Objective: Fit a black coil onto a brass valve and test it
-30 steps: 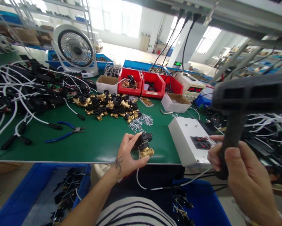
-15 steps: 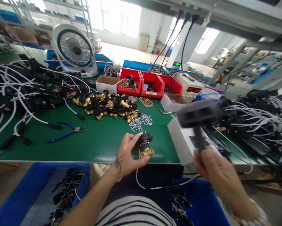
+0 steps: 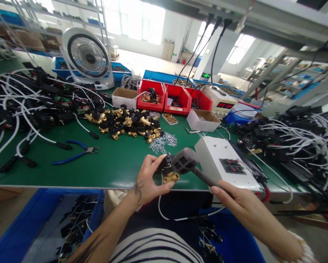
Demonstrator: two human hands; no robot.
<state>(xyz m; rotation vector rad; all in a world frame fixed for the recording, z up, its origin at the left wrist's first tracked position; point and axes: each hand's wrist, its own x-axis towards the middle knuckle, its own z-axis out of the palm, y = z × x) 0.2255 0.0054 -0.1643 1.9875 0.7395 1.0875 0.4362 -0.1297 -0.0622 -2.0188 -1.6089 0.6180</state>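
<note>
Near the front edge of the green table, my left hand (image 3: 150, 179) is closed around a brass valve (image 3: 171, 178) with a black housing on top and a white cable hanging from it. My right hand (image 3: 239, 199) grips the handle of a dark grey mallet (image 3: 185, 160). The mallet's head is right beside the valve's black housing and hides part of it; whether they touch I cannot tell. Just beyond the valve lies a heap of small metal clips (image 3: 163, 142).
Brass and black fittings (image 3: 125, 122) are piled behind the clips. Blue-handled pliers (image 3: 75, 152) lie on the left, near tangled white cables (image 3: 18, 106). A white box with switches (image 3: 224, 160) stands on the right. Red bins (image 3: 177, 99) and a fan (image 3: 88, 56) are at the back.
My right hand has swung the mallet left and down, from above the white box to the valve. The left hand and the valve have stayed in place.
</note>
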